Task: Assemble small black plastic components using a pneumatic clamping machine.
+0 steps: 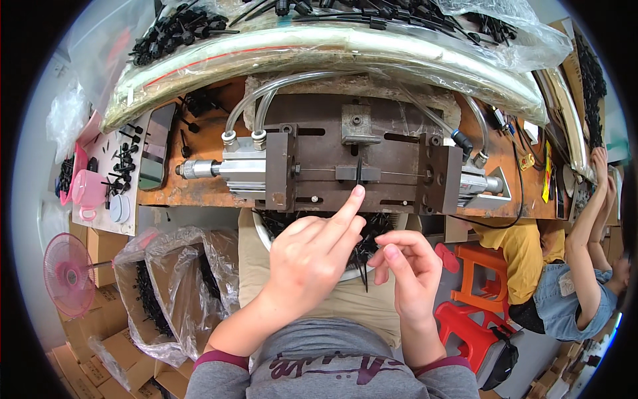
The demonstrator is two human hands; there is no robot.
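My left hand (pixel 309 263) reaches over the near side of a dark metal clamping fixture (pixel 325 149). Its index finger is stretched out, the tip at the lower end of a slim black plastic piece (pixel 359 171). That piece stands across a small grey block (pixel 345 173) in the fixture's middle; the other fingers are bent and hold nothing visible. To the right, my right hand (pixel 415 272) is raised over my lap with thumb and fingers curled together. What lies between them, if anything, is hidden. Beneath both hands, a white basin (pixel 263 233) of black plastic parts rests on my lap.
Metal cylinders (pixel 242 174) with clear air hoses flank the fixture. Black parts (pixel 179 30) heap behind a plastic-wrapped curved roll (pixel 319 53). A phone (pixel 157 146) and pink cup (pixel 89 189) lie left, above a pink fan (pixel 68 274). Red stools (pixel 465 329) and another person (pixel 571 286) are right.
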